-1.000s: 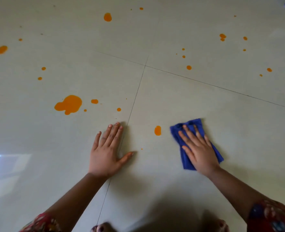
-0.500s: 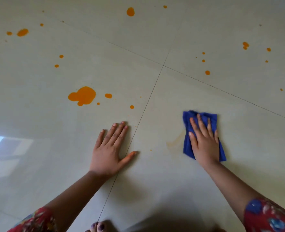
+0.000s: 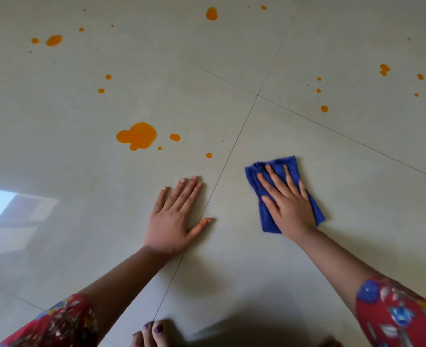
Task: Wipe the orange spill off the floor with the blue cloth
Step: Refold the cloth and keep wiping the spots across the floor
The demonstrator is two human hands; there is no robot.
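The blue cloth (image 3: 277,166) lies folded on the pale tiled floor (image 3: 307,246), right of centre. My right hand (image 3: 288,204) presses flat on it with straight, spread fingers. My left hand (image 3: 174,216) rests flat on the floor left of a tile seam, holding nothing. The largest orange spill (image 3: 138,136) sits up and left of my left hand, with small orange drops (image 3: 174,137) beside it. More orange drops (image 3: 324,108) dot the floor beyond the cloth, and a round orange drop (image 3: 211,13) lies at the top.
Tile seams cross at a seam junction (image 3: 257,95) above the hands. A bright window reflection (image 3: 4,211) shines on the floor at the left. My toes (image 3: 151,331) show at the bottom edge.
The orange drop between my hands is gone after the cloth swept over it. My right hand and the cloth have shifted back left a little; my left hand stayed planted.
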